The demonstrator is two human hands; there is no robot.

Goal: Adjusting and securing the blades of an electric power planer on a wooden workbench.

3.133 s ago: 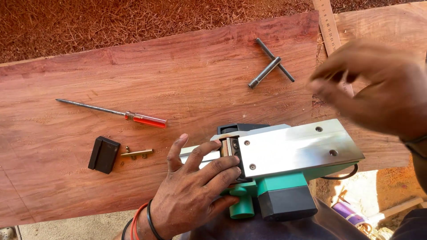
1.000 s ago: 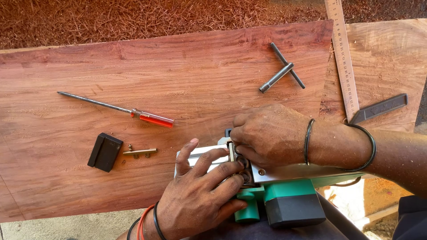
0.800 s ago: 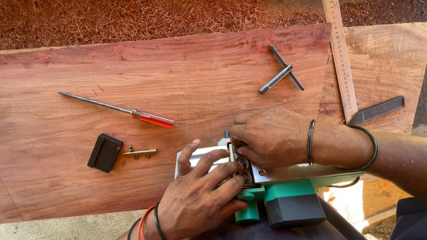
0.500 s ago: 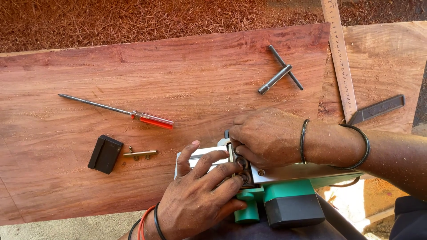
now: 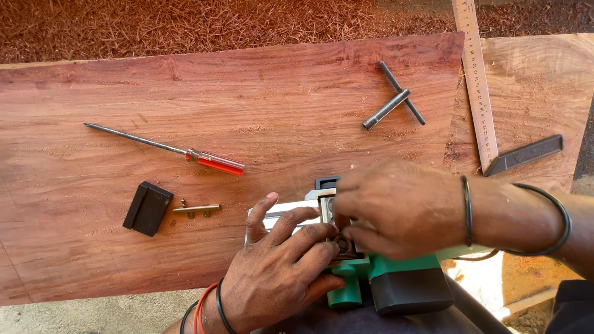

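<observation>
A green and black electric planer (image 5: pixel 396 281) lies upside down at the near edge of a reddish wooden board (image 5: pixel 260 99), its metal sole facing up. My left hand (image 5: pixel 278 272) rests on the planer's front end and holds it steady, fingers spread over the sole. My right hand (image 5: pixel 399 210) covers the middle of the sole, fingertips pinched at the blade drum slot. What the fingertips hold is hidden.
On the board lie a red-handled screwdriver (image 5: pixel 185 153), a black block (image 5: pixel 147 208), a small brass bar with screws (image 5: pixel 195 210) and a T-shaped socket wrench (image 5: pixel 393 102). A try square (image 5: pixel 489 111) with a black stock rests on the right plank. Wood shavings cover the ground beyond.
About three seconds ago my right hand was raised at the right; it has since come down onto the planer's sole. In the last second both hands have barely moved.
</observation>
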